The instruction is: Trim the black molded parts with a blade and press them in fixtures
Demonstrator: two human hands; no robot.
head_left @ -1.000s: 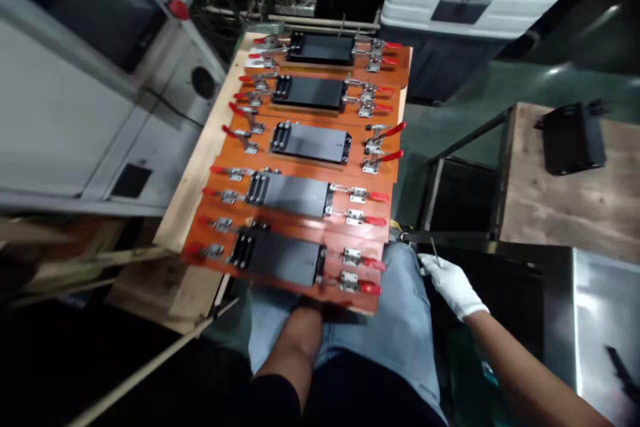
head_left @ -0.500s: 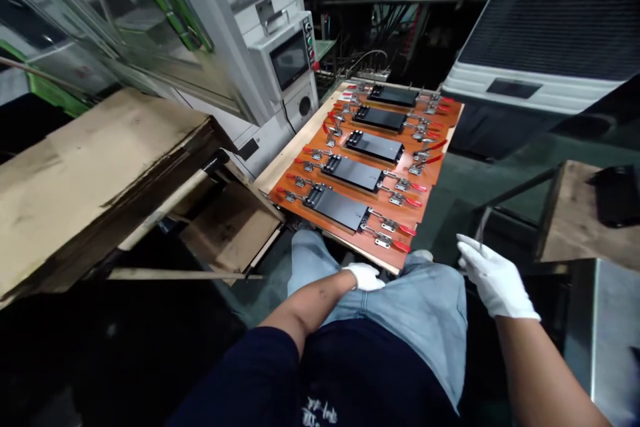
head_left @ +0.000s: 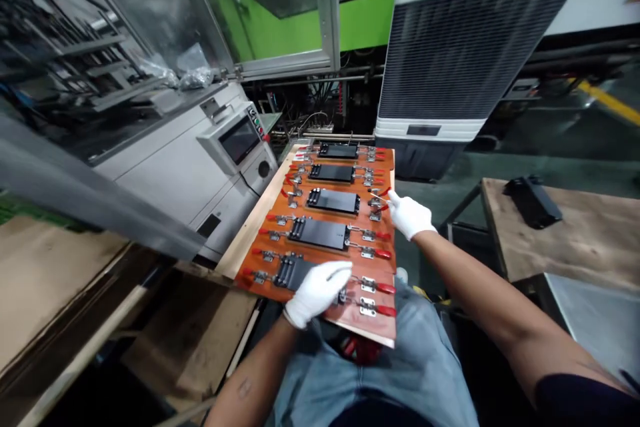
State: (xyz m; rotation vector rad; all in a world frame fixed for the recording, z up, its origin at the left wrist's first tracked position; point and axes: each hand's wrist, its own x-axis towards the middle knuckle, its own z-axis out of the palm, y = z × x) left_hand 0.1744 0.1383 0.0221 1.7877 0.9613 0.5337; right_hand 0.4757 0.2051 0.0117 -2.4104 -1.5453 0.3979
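An orange fixture board (head_left: 380, 330) holds several dark rectangular plates, with red-handled toggle clamps at their ends. My left hand (head_left: 319, 290), in a white glove, is over the nearest plate (head_left: 291, 272) with its fingers spread and nothing in them. At the board's right edge, my gloved right hand (head_left: 409, 213) is closed on a thin metal tool (head_left: 379, 197), whose tip points left beside the clamps of the middle plate (head_left: 333, 201). The clamp handles around the middle plate are raised; those at the two plates nearer me lie flat.
A control panel with a screen (head_left: 240, 140) stands behind left. An air cooler (head_left: 430, 67) is behind right. On the right, a wooden table (head_left: 580, 227) carries a black part (head_left: 534, 202). A cardboard-topped surface (head_left: 40, 273) lies left.
The view has swung right. My left hand has risen from my lap to over the nearest plate. My right hand has moved left with the thin tool to the middle clamps.
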